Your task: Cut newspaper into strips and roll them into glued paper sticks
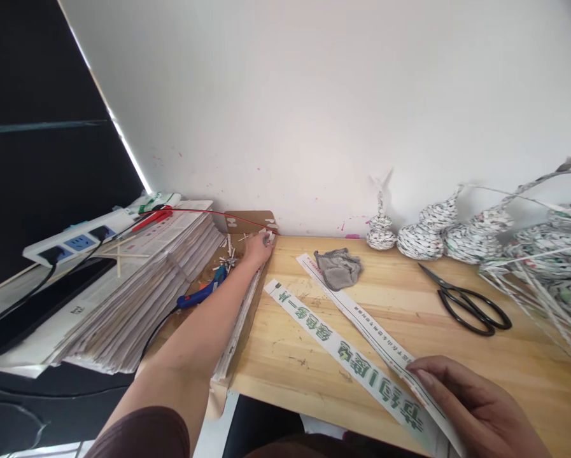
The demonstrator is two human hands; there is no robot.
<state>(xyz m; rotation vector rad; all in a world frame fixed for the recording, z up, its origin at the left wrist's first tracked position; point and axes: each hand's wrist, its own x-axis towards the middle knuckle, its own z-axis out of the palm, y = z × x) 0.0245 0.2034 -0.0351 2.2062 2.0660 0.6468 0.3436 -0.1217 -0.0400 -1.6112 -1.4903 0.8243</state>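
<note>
My right hand (476,407) pinches a long printed paper strip (361,318), whose far end lies on the wooden table. Beside it is a second strip with large green characters (347,359). My left hand (260,247) reaches to the far end of a cardboard box beside the newspaper stack; its fingers are bent together around something too small to name. A blue glue gun (203,294) lies in the box, left of my forearm. Near the far end of the strips rests a crumpled grey cloth (338,267).
Black scissors (469,302) lie at the right, in front of woven paper gourds (421,238). Loose paper rods (543,305) fill the far right. A newspaper stack (170,280) at left carries a power strip (77,238), a phone (46,305) and red-handled scissors (154,218).
</note>
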